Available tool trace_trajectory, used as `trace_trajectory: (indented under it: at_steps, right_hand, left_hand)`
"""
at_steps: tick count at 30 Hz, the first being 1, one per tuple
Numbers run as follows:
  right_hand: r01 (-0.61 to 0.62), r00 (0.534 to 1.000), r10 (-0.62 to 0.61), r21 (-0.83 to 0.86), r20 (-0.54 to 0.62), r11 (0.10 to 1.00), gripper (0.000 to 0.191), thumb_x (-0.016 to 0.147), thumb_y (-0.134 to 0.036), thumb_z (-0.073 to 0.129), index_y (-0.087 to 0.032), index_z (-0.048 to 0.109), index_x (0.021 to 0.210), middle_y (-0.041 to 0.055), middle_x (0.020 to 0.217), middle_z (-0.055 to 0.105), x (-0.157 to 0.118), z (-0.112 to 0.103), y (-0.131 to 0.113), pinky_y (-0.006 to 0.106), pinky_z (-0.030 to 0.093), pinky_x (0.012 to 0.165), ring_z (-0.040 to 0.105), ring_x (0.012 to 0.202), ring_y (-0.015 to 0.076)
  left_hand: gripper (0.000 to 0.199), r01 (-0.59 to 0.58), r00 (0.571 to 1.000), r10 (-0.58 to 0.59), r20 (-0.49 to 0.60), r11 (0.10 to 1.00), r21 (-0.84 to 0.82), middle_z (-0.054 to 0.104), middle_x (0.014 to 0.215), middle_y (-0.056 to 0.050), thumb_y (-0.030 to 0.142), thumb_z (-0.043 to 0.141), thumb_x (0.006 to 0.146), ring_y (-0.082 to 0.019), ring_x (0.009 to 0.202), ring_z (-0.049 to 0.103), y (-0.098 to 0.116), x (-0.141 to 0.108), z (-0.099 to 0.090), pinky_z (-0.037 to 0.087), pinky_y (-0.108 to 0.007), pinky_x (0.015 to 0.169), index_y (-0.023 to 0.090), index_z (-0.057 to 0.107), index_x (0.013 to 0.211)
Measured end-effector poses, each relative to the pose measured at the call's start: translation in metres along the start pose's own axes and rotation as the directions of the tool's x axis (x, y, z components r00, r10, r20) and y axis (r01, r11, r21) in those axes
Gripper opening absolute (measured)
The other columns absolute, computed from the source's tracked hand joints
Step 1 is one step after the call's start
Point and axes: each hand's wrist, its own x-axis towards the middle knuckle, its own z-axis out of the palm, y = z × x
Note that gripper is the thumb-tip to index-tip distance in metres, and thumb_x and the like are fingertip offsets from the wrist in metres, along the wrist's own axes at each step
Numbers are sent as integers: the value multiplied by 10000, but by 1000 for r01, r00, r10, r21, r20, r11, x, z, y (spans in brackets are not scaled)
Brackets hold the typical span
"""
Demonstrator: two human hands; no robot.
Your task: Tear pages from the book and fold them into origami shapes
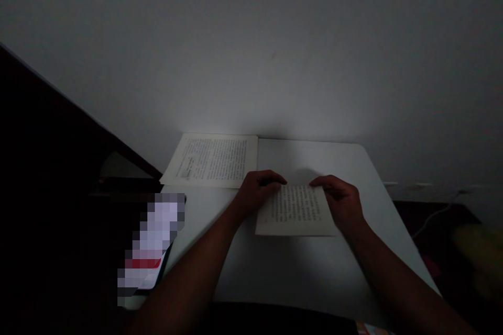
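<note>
A printed sheet of paper [296,212] is held above the table, tilted, its lines of text facing me. My left hand [261,188] pinches its upper left corner between thumb and fingers. At the upper right corner my right hand [341,199] grips it the same way, the other fingers curled behind. The sheet's lower edge hangs free over the tabletop. Beyond my left hand, printed pages [216,159] lie flat at the table's far left corner, partly covered by that hand.
The white table [326,159] stands against a grey wall [251,52]. A phone with a lit, blurred screen [153,241] lies along the left edge, near my left forearm. A pale cable [434,214] runs at the right. The room is dim, with dark areas on both sides.
</note>
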Motion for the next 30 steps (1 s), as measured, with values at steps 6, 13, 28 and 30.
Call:
trace_trajectory:
  at_steps: [6, 13, 28, 30]
  right_hand:
    - [-106, 976, 100, -21, -195, 994, 187, 725, -335, 706, -180, 648, 639, -25, 517, 584, 6, -2, 2, 217, 369, 450, 496, 469, 94]
    - [-143, 904, 250, 306, -347, 941, 188, 684, -320, 760, -186, 664, 775, -36, 534, 621, 11, 1, 15, 208, 401, 461, 530, 458, 86]
    - [-132, 928, 278, 478, -250, 869, 213, 654, -236, 770, -206, 577, 737, -52, 623, 664, 14, 11, 5, 250, 505, 545, 614, 509, 108]
    - [-190, 951, 264, 371, -160, 909, 196, 683, -263, 753, -206, 609, 803, -35, 621, 677, 11, 14, 7, 267, 514, 566, 634, 539, 130]
  left_hand:
    - [315, 44, 996, -77, -53, 889, -455, 684, 733, -60, 349, 450, 797, -184, 693, 630, -2, 6, -1, 470, -294, 621, 141, 683, 757]
    - [451, 20, 998, -48, -40, 856, -517, 673, 1014, -122, 458, 551, 784, -234, 863, 647, -7, 3, 8, 491, -326, 702, 149, 585, 1111]
    - [402, 30, 999, -31, -16, 998, -49, 653, 854, -70, 445, 678, 713, -114, 651, 562, 1, -7, 32, 448, -236, 583, 136, 632, 965]
    - [339, 44, 993, -37, -111, 998, 55, 599, 640, -21, 468, 600, 771, -106, 557, 519, -1, -7, 36, 408, -225, 522, 131, 639, 786]
